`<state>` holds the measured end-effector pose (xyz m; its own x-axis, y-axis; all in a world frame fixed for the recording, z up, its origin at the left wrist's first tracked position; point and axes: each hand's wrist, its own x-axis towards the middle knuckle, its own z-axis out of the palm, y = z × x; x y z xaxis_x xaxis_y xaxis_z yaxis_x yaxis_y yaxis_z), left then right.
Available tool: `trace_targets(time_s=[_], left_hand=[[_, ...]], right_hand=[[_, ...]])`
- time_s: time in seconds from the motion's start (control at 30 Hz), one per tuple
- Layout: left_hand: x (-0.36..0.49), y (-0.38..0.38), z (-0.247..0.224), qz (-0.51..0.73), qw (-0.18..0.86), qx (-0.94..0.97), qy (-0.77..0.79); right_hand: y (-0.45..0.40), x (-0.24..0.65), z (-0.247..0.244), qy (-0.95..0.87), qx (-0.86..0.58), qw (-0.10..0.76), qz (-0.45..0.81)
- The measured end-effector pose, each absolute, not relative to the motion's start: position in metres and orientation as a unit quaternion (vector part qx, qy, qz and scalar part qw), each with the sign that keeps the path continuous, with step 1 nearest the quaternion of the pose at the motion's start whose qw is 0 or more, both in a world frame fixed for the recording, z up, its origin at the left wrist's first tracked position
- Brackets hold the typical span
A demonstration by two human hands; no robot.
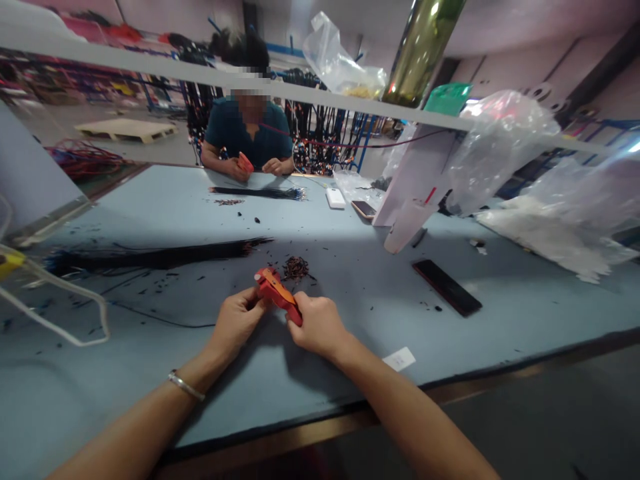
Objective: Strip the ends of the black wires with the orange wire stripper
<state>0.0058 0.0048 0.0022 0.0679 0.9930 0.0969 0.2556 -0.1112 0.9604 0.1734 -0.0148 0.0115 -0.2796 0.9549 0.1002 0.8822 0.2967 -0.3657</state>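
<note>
My right hand (317,323) is wrapped round the handles of a red and orange wire stripper (277,293), its head pointing to the upper left. Close to that head, my left hand (240,320) pinches with thumb and fingers. A thin black wire (165,318) runs along the table from the left into this hand; its tip is hidden by the fingers and the tool. Just beyond the stripper lies a small pile of short dark and coppery offcuts (296,268). A long bundle of black wires (175,257) stretches across the table to the left.
Across the table sits a person (249,133) holding a red tool beside another wire bundle (260,193). A dark phone (447,287) and a white label (400,359) lie to my right. A shelf (320,100) spans overhead; a white bent frame (95,340) stands left.
</note>
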Motion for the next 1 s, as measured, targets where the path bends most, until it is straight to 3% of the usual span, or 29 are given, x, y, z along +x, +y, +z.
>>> trace_targets(time_s=[0.1,0.27,0.4,0.5,1.0], left_hand=[[0.002,0.005,0.007,0.436,0.380,0.598,0.554],[-0.003,0.005,0.010,0.434,0.346,0.585,0.592],[-0.005,0.005,0.008,0.436,0.348,0.591,0.583],[-0.008,0.007,0.007,0.449,0.342,0.594,0.573],[-0.020,0.010,0.010,0.479,0.341,0.610,0.531]], right_hand=[[-0.014,0.179,0.015,-0.745,-0.576,0.260,0.211],[-0.007,0.200,0.013,-0.560,-0.439,0.436,0.551],[-0.004,0.210,0.006,-0.426,-0.335,0.391,0.744],[-0.007,0.207,0.001,-0.393,-0.261,0.331,0.817],[-0.018,0.199,-0.004,-0.401,-0.217,0.298,0.838]])
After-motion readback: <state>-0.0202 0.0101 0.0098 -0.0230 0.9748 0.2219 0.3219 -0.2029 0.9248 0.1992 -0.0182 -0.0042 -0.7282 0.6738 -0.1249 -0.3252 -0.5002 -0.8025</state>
